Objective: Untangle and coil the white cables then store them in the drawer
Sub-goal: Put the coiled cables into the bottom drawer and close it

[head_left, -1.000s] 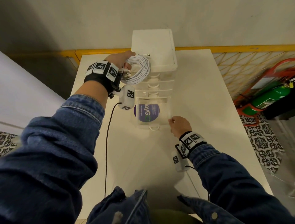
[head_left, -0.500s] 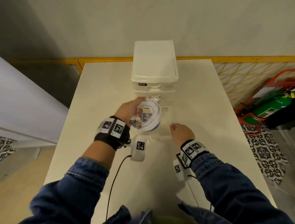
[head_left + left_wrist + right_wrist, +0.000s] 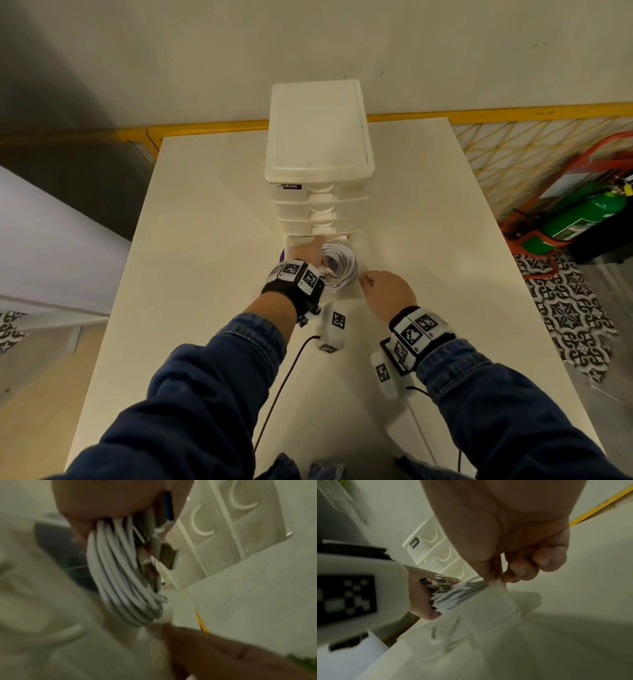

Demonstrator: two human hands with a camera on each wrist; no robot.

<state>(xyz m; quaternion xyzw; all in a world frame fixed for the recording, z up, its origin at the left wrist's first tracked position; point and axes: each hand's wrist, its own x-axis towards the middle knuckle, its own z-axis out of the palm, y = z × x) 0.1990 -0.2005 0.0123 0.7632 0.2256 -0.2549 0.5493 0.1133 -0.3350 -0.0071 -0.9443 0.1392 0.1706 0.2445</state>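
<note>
While gripped, coil [image 3: 337, 267] fills drawer [image 3: 359, 291].

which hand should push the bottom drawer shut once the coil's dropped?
Right. The right hand already grips the open drawer's front corner, while the left hand holds the coiled white cables inside it and must release first.

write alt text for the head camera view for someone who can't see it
Seen from above, a left hand lowers a coil of white cable into the open bottom drawer of a small white drawer unit on a pale table. The right hand holds the drawer's front corner. Both arms wear denim sleeves and marker-tagged wristbands.
</note>
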